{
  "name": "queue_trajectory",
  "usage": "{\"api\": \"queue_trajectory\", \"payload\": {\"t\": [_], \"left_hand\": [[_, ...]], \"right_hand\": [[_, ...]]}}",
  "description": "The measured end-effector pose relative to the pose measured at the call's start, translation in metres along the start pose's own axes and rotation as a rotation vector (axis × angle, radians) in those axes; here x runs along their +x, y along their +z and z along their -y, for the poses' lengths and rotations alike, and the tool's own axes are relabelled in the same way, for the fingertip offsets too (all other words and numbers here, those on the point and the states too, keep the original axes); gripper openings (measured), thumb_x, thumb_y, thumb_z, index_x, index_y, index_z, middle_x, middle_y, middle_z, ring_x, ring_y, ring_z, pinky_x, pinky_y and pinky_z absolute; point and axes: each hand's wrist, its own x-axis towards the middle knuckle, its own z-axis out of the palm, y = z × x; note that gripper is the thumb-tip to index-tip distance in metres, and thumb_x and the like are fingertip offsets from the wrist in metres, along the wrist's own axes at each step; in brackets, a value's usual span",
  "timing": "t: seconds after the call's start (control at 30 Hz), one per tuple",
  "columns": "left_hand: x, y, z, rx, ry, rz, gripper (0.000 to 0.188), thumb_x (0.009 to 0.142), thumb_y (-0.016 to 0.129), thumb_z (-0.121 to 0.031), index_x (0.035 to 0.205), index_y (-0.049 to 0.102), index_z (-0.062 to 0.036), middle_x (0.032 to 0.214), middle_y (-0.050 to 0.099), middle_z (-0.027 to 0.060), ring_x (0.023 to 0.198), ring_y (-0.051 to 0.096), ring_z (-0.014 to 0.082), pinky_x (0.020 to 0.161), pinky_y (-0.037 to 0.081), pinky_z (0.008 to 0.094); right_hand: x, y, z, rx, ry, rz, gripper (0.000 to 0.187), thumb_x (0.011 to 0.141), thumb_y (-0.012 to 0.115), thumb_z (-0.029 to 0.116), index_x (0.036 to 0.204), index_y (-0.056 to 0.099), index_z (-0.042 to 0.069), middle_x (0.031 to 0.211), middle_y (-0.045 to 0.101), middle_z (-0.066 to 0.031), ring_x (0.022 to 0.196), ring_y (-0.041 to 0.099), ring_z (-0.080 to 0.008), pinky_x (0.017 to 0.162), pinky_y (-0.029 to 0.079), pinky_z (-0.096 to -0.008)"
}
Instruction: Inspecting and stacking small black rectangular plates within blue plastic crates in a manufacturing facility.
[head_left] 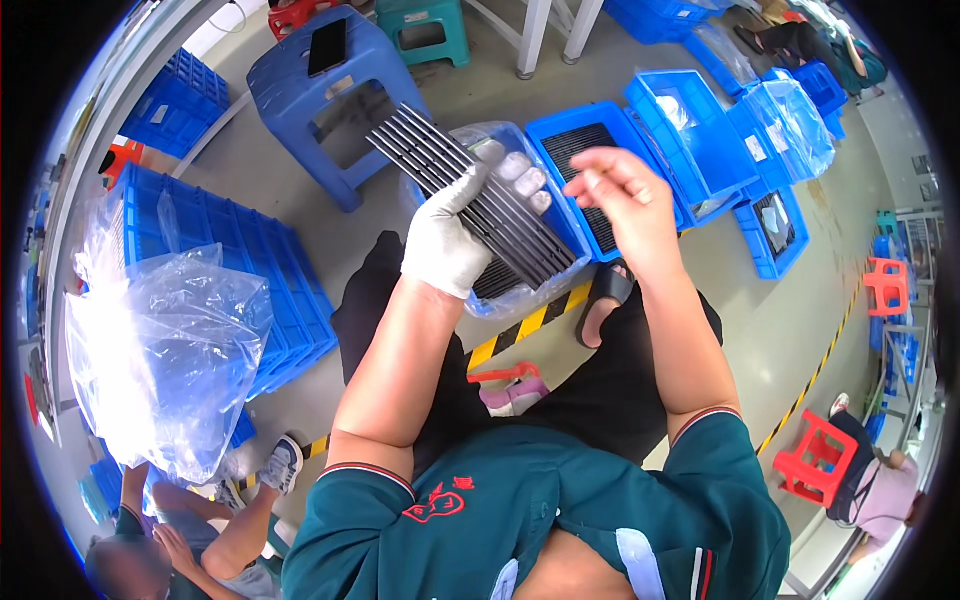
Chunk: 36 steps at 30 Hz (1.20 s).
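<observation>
My left hand [445,240], in a white glove, is closed around a flat row of several long thin black rods [515,232]. The rods slant from upper left to lower right above a plastic-lined blue bin [572,240]. Inside that bin lie whitish wrapped bundles [522,178] and more dark rods, partly hidden by the held ones. My bare right hand [625,195] hovers over the neighbouring blue bin [545,125], which holds dark rods packed in rows. Its fingers are loosely bent and apart, with nothing visible in them.
A blue stool [280,75] bearing a black phone [328,47] stands at far left. Stacked blue crates [215,260] and clear plastic bags [180,350] rise at left. More blue bins [690,130] sit at right. Other people are seated at lower left and right.
</observation>
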Motion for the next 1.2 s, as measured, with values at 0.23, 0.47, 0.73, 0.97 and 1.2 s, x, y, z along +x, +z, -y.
{"api": "queue_trajectory", "payload": {"t": [0.23,0.47,0.73,0.97,1.2], "left_hand": [[0.0,0.003,-0.009,0.06,0.117,0.003,0.03,0.099,0.048,-0.013,0.125,0.051,0.0002,0.122,0.056,0.0217,0.114,0.057,0.0359,0.1,0.047,0.0516],[-0.001,0.006,-0.008,0.075,0.092,0.0,0.033,0.096,0.053,-0.013,0.128,0.049,-0.0041,0.119,0.059,0.0213,0.11,0.058,0.0368,0.094,0.049,0.052],[0.0,0.009,-0.004,0.049,0.022,0.176,0.019,0.096,0.052,-0.015,0.113,0.053,-0.0061,0.104,0.056,0.0115,0.1,0.055,0.0284,0.094,0.045,0.0442],[-0.01,0.019,-0.004,0.141,0.037,0.032,0.023,0.092,0.056,-0.007,0.114,0.053,-0.0058,0.104,0.056,0.0107,0.101,0.056,0.0281,0.094,0.047,0.0439],[-0.012,0.015,-0.004,0.149,-0.004,0.032,0.026,0.09,0.058,-0.006,0.116,0.052,-0.0041,0.104,0.057,0.0119,0.098,0.059,0.0289,0.089,0.05,0.0437]], "right_hand": [[-0.013,0.02,0.002,0.146,0.301,0.186,0.019,0.084,0.069,-0.001,0.102,0.062,-0.001,0.088,0.064,-0.0012,0.079,0.059,-0.0059,0.071,0.049,-0.0197],[-0.013,0.021,-0.003,0.175,0.331,0.165,0.019,0.08,0.072,-0.002,0.097,0.062,0.001,0.085,0.062,0.0003,0.077,0.056,-0.0055,0.07,0.047,-0.0197],[-0.015,0.017,-0.009,0.21,0.375,0.173,0.016,0.082,0.069,0.001,0.096,0.061,0.002,0.086,0.061,0.0003,0.081,0.057,-0.0085,0.076,0.046,-0.0226],[-0.016,0.017,-0.012,0.221,0.401,0.157,0.02,0.077,0.073,-0.003,0.091,0.061,0.004,0.081,0.06,0.0012,0.074,0.056,-0.0067,0.07,0.046,-0.0204],[-0.013,0.009,-0.005,0.112,0.403,0.203,0.02,0.079,0.074,0.003,0.094,0.061,0.003,0.084,0.06,0.0018,0.077,0.056,-0.0071,0.074,0.046,-0.0222]]}}
